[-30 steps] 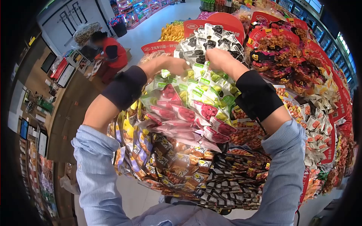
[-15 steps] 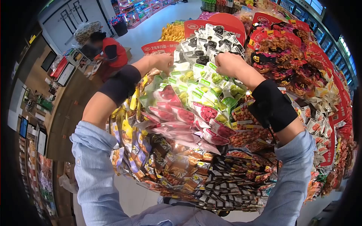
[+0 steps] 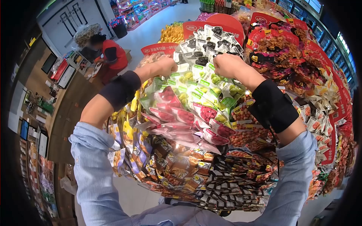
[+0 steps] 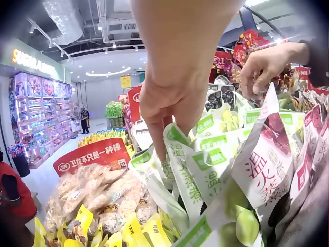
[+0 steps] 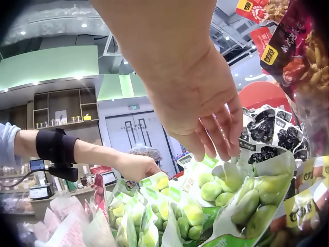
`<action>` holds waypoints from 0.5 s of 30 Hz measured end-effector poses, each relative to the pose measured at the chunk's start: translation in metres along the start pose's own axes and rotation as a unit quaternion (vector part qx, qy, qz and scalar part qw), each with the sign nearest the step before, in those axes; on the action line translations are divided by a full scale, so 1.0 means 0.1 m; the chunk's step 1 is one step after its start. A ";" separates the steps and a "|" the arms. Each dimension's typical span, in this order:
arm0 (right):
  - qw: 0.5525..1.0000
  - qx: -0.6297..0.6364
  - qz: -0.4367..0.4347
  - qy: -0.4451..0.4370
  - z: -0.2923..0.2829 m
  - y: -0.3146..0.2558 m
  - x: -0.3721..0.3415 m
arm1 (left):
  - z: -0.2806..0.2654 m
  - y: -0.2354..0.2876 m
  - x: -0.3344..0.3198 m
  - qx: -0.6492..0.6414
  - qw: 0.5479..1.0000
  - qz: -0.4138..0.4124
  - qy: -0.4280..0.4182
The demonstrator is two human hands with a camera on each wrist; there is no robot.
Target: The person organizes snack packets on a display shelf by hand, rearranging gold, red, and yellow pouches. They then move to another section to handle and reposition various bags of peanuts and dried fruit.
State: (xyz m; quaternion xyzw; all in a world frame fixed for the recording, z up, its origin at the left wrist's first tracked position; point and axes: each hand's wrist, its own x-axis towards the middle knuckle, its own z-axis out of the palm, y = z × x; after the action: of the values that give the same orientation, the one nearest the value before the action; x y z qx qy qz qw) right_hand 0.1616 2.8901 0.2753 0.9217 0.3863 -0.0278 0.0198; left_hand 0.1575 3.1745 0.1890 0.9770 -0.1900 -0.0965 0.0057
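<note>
My left hand [image 3: 160,67] reaches to the left side of the green-and-white snack packets [image 3: 205,82]. In the left wrist view its fingers [image 4: 158,135] point down among them, the tips partly hidden behind an upright green-topped packet [image 4: 180,159]; I cannot tell whether they pinch it. Across the heap, my right hand [image 3: 229,66] is over the right side of the same packets. In the right wrist view its fingers [image 5: 218,136] hang down just above clear packets of green fruit [image 5: 218,190], with nothing showing between them. Pink packets [image 3: 184,113] lie nearer me.
Black-and-white packets [image 3: 211,45] rise behind, before a red sign [image 3: 233,25]. Bags of nuts and red-black snacks [image 3: 279,49] are piled on the right. Yellow and brown packets [image 3: 169,150] hang lower down. A person in red [image 3: 113,56] is by the wooden counter [image 3: 71,105].
My hands have moved apart from near the middle of the heap, the left leftward and the right rightward. Over the last half second the left has shifted slightly down and the right barely moved.
</note>
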 end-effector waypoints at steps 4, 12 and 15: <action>1.000 0.001 0.005 0.016 -0.05 -0.03 0.02 | -0.18 -0.02 -0.01 -0.167 0.985 -0.049 0.009; 0.996 0.011 -0.026 0.089 -0.07 0.04 0.07 | -0.20 0.17 0.21 -0.114 0.991 -0.026 0.060; 0.995 0.018 -0.028 0.091 -0.06 0.06 0.04 | -0.16 0.13 0.28 -0.123 0.986 -0.060 0.091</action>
State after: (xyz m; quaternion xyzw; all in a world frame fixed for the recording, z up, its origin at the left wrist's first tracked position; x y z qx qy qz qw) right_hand 0.1690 2.8888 0.2809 0.9093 0.4119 0.0485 -0.0333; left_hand 0.1814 3.1520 0.1998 0.9832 -0.1167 -0.0299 0.1370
